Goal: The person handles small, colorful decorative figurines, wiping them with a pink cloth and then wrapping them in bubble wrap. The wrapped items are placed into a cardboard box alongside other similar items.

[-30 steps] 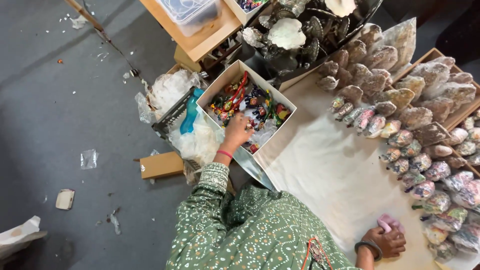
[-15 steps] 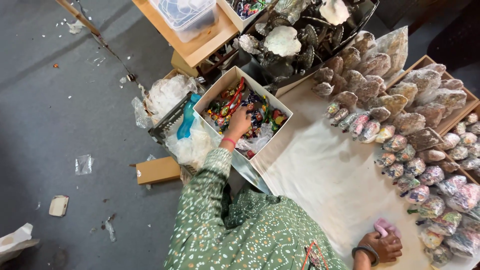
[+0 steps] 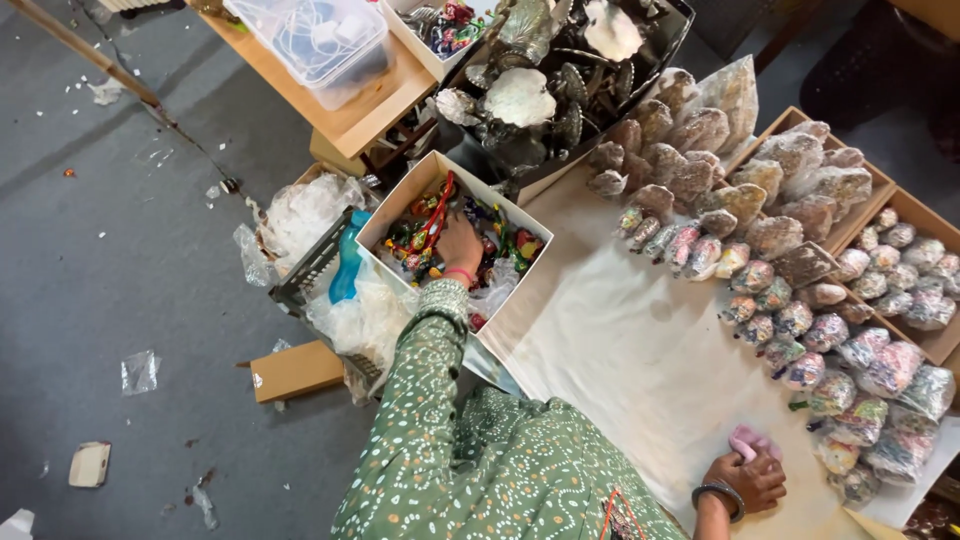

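My left hand reaches into a white cardboard box full of small colourful wrapped items; its fingers are buried among them, so I cannot tell whether they hold one. My right hand rests at the near edge of the cream cloth-covered table, fingers curled over a small pink object. My green patterned sleeve stretches between them.
Rows of plastic-wrapped shells line the table's right side, with larger ones in wooden trays. A dark bin of big shells stands behind the box. A clear plastic tub, crumpled plastic bags and a blue bottle lie left.
The view has drifted slightly. My left hand has pushed a little deeper into the box. My right hand stays on the pink object.
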